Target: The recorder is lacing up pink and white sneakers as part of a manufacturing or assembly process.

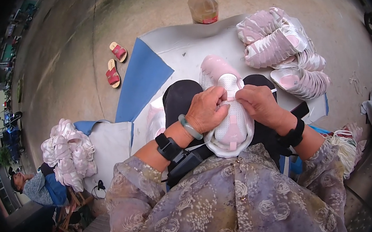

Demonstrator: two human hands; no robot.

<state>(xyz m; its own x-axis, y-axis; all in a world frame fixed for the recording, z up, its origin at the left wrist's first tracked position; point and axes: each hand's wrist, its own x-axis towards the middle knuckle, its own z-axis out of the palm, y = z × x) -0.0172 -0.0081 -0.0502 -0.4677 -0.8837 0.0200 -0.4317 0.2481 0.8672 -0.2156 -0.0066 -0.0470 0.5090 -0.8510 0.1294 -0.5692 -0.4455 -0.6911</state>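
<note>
A pink and white shoe upper (226,134) lies over my lap, its toe pointing away from me and its white mesh tongue facing up. My left hand (208,109) is closed at the left edge of the lacing opening, thumb and fingers pinching the upper there. Across from it, my right hand (257,104) is closed in a pinch at the right edge. A short white shoelace end (273,90) sticks out beside the right hand; the rest of that lace is hidden by the fingers. Part of another pale pink upper (155,119) shows left of my knee.
Stacked pink and white uppers (273,39) lie on the grey and blue sheet (145,70) at far right. A bundle of uppers (68,151) sits left, near a seated person (44,189). White laces (346,149) hang at right. Red sandals (113,73) and an oil jug (203,5) stand beyond.
</note>
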